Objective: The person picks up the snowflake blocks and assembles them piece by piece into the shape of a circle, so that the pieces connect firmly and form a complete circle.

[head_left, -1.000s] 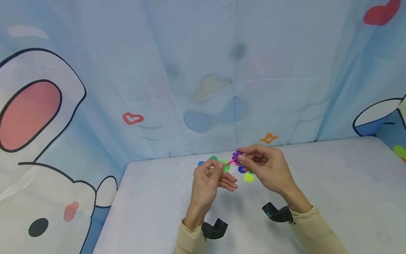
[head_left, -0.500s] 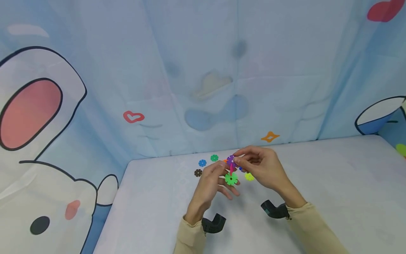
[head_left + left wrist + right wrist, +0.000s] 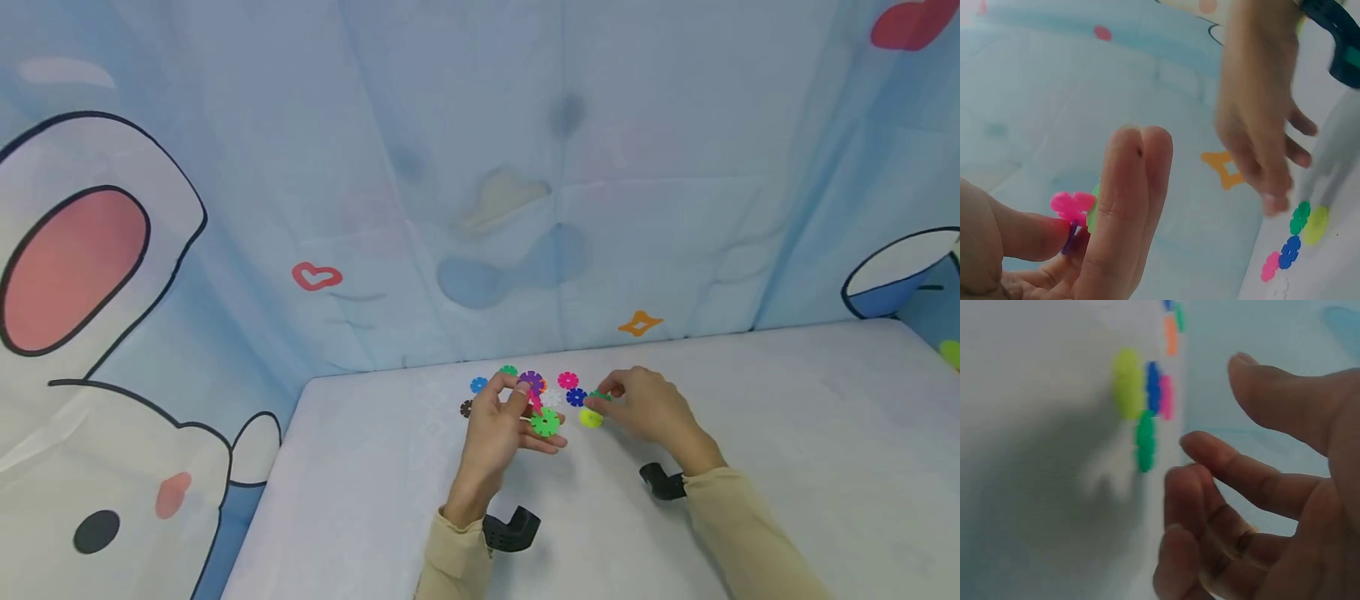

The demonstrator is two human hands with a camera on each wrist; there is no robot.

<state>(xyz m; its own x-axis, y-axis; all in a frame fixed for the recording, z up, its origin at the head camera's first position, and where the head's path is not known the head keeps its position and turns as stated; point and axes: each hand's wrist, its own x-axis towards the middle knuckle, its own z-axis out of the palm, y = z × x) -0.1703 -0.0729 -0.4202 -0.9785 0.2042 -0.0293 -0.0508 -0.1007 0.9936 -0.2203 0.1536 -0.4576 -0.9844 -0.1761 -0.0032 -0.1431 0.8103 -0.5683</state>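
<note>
Moved: R hand [image 3: 654, 410] has come off the purple disc [image 3: 532, 381] & sits lower, further right in head view than 0.5 s ago; L hand [image 3: 489, 429] approx same spot.
L hand pose: just below ctr of head view, raised over table [image 3: 360, 500], forearm up from bottom edge; two fingers straight, side by side in L wrist view.
L fingers: thumb & index clamped on joined discs.
Joined discs: purple up top, pink disc [image 3: 535, 401] mid, lt-green disc [image 3: 545, 422] below, in front of L palm side.
R hand pose: right of ctr, forearm slanting up-left from lower R corner, fingers pointing L.
R fingers: bent, thumb apart from index, nothing gripped; nr green disc [image 3: 1300, 217].
Loose discs: yellow disc [image 3: 591, 418] & dk-blue disc [image 3: 576, 397] beside the green; lt-blue disc [image 3: 478, 385] left of L hand.
</note>
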